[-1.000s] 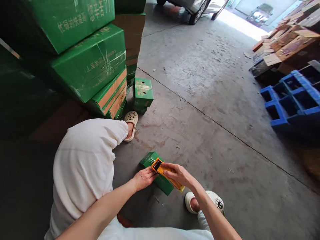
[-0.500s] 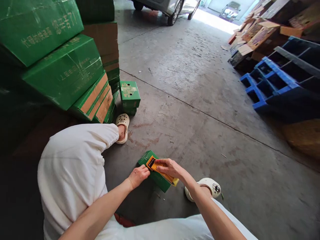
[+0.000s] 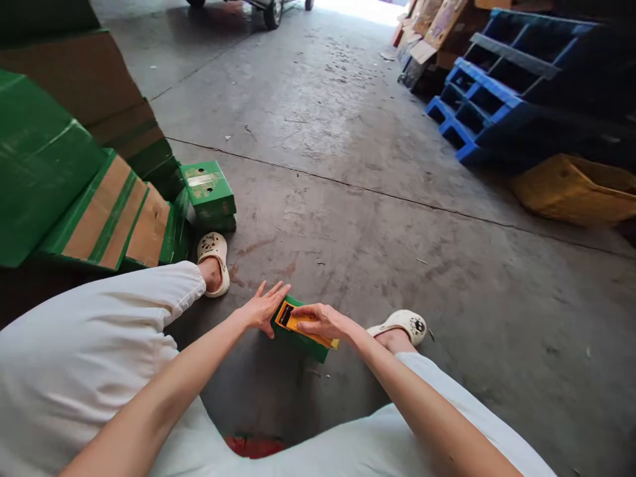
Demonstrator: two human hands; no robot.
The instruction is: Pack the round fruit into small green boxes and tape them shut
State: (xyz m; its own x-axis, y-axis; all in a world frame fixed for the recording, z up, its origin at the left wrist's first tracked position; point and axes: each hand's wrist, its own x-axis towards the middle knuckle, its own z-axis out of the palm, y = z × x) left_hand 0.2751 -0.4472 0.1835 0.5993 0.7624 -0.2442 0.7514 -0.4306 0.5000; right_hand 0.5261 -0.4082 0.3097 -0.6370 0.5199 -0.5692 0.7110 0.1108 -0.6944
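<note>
A small green carton (image 3: 312,347) lies on the concrete floor between my feet. On top of it rests an orange and yellow tool with a dark front end, which looks like a tape dispenser (image 3: 285,315). My right hand (image 3: 325,322) is closed over this tool from above, thumb on the near side. At the carton's left end is my left hand (image 3: 262,309), fingers spread and stretched out, touching or just beside the carton's edge. Whether any tape runs under the left palm cannot be seen.
Green and brown cartons (image 3: 99,218) are stacked at the left, with a smaller green box (image 3: 209,187) beside them. My clog-shod feet flank the work. Blue pallets (image 3: 472,109) and a yellow-brown bin (image 3: 571,192) stand at the right. A vehicle wheel (image 3: 273,13) shows far back.
My left hand has gone from curled fingers at the dispenser's front to fingers spread at the carton's end. The right hand keeps its hold. The whole view has turned right and down.
</note>
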